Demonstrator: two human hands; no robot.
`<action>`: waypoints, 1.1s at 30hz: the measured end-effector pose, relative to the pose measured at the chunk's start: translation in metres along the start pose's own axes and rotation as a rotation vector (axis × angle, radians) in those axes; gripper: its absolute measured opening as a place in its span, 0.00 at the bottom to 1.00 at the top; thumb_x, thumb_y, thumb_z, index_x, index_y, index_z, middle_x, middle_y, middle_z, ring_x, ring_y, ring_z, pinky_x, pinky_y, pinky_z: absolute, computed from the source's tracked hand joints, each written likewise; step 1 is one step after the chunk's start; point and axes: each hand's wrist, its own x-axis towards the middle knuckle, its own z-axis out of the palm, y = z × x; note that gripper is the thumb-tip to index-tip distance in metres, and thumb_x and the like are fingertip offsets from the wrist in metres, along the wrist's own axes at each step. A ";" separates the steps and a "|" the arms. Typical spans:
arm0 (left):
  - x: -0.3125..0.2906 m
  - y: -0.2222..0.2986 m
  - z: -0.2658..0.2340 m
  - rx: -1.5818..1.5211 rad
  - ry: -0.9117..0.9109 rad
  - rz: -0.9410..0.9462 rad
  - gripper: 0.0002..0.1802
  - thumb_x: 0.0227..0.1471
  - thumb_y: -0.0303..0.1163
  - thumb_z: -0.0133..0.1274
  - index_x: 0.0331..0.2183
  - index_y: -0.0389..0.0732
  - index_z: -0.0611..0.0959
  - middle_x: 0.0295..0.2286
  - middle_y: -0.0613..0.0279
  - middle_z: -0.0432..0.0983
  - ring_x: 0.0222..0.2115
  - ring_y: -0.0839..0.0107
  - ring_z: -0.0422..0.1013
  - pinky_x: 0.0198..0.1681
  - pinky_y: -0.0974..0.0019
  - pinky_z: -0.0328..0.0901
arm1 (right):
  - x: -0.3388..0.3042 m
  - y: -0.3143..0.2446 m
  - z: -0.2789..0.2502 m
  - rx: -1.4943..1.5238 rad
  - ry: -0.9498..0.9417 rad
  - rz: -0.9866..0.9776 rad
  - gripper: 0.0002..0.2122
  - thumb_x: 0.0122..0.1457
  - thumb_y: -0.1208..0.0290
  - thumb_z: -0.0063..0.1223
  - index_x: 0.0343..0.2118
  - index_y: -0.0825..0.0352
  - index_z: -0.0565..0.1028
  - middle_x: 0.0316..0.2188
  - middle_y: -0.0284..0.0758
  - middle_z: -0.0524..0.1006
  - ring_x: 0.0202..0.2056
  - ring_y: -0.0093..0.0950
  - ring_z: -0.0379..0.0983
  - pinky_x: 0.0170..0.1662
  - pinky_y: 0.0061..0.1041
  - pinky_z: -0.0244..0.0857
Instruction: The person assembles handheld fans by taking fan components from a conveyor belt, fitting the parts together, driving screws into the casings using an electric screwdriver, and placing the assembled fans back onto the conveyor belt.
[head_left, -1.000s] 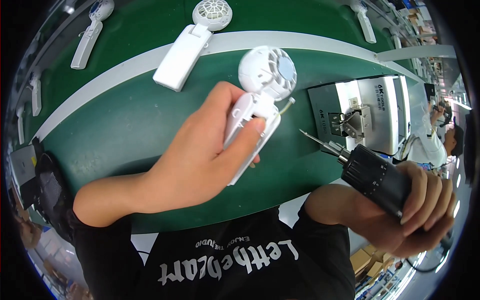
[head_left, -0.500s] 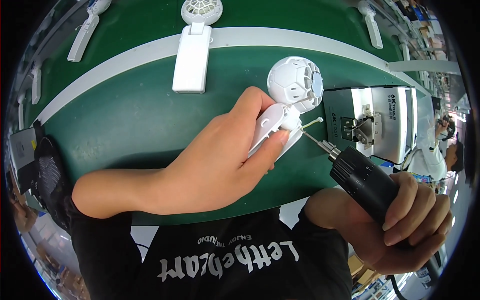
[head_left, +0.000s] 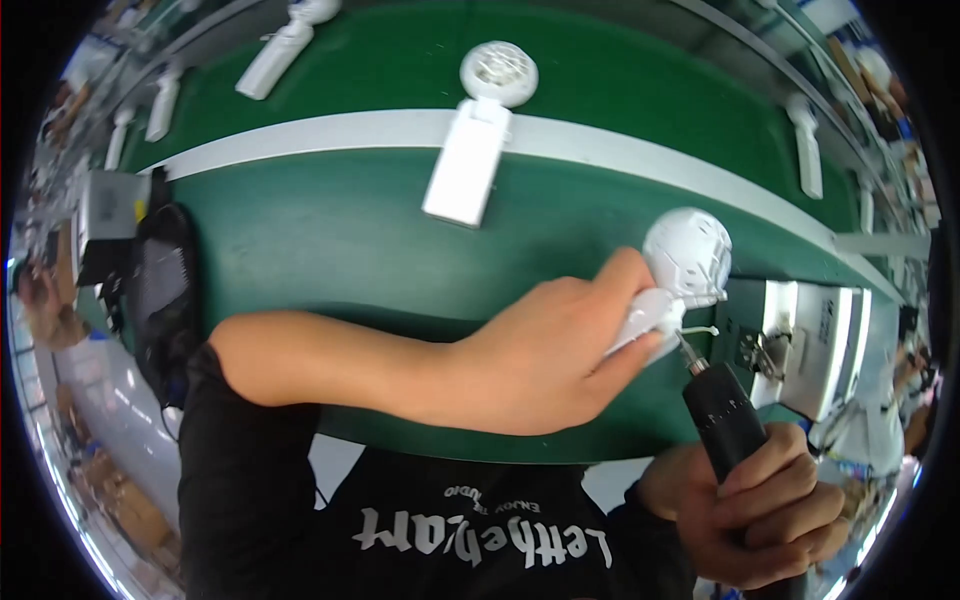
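My left hand [head_left: 560,350] is closed round the body of a white handheld fan [head_left: 690,250], whose round caged head sticks out beyond my fingers. A short pale wire ends in a small connector beside the fan's neck. Wrapped round a black electric screwdriver [head_left: 728,415], my right hand [head_left: 760,510] holds it tilted, its metal bit up at the fan's neck by my left thumb. The picture is a little smeared, so whether the bit touches a screw cannot be made out.
A second white fan [head_left: 468,160] lies across the pale strip between the green mat [head_left: 300,220] and the green belt [head_left: 620,90] with more fans. A white and grey screw feeder box [head_left: 815,345] stands at the right. At the left are a black mesh chair-like item [head_left: 165,290] and a grey box [head_left: 110,210].
The whole view has shifted, so things sit lower and further right. The screwdriver stands more upright, its bit close to the fan's neck. Both hands keep their hold.
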 end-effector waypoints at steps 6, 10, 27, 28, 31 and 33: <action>0.018 0.002 -0.046 0.296 0.224 0.187 0.14 0.57 0.33 0.48 0.39 0.35 0.64 0.24 0.46 0.72 0.24 0.48 0.72 0.26 0.55 0.64 | 0.009 -0.004 0.006 0.326 -0.046 -0.238 0.08 0.58 0.72 0.45 0.24 0.62 0.60 0.18 0.24 0.59 0.13 0.16 0.57 0.22 0.17 0.54; 0.059 -0.027 -0.171 1.337 0.859 0.160 0.17 0.51 0.32 0.48 0.39 0.30 0.65 0.28 0.42 0.73 0.27 0.47 0.74 0.30 0.51 0.70 | 0.016 -0.018 0.007 0.411 0.125 -0.447 0.08 0.64 0.66 0.43 0.29 0.60 0.62 0.19 0.26 0.59 0.12 0.20 0.54 0.15 0.22 0.53; -0.042 -0.119 -0.420 1.450 0.708 -0.589 0.38 0.46 0.60 0.54 0.43 0.32 0.75 0.39 0.44 0.75 0.40 0.49 0.73 0.43 0.51 0.67 | 0.031 -0.020 -0.054 -0.113 0.185 -0.184 0.07 0.63 0.69 0.43 0.29 0.59 0.60 0.18 0.26 0.55 0.11 0.19 0.50 0.15 0.20 0.47; -0.048 -0.113 -0.414 1.461 0.615 -0.560 0.37 0.47 0.58 0.55 0.43 0.33 0.75 0.37 0.47 0.77 0.37 0.50 0.74 0.43 0.52 0.66 | 0.031 -0.017 -0.055 -0.088 0.183 -0.173 0.08 0.63 0.70 0.43 0.28 0.59 0.60 0.18 0.26 0.55 0.11 0.19 0.50 0.15 0.20 0.47; -0.045 -0.055 -0.357 0.719 0.926 -0.540 0.36 0.49 0.56 0.56 0.46 0.32 0.73 0.38 0.53 0.76 0.37 0.53 0.74 0.44 0.54 0.67 | 0.034 -0.019 -0.059 -0.111 0.190 -0.150 0.07 0.63 0.69 0.44 0.28 0.59 0.61 0.18 0.26 0.55 0.11 0.19 0.51 0.15 0.20 0.48; -0.020 -0.038 -0.317 0.576 0.832 -0.351 0.35 0.50 0.53 0.55 0.47 0.33 0.72 0.38 0.54 0.76 0.38 0.57 0.73 0.45 0.57 0.66 | 0.036 -0.019 -0.060 -0.119 0.196 -0.110 0.06 0.62 0.68 0.44 0.29 0.60 0.62 0.19 0.26 0.57 0.12 0.20 0.52 0.15 0.20 0.48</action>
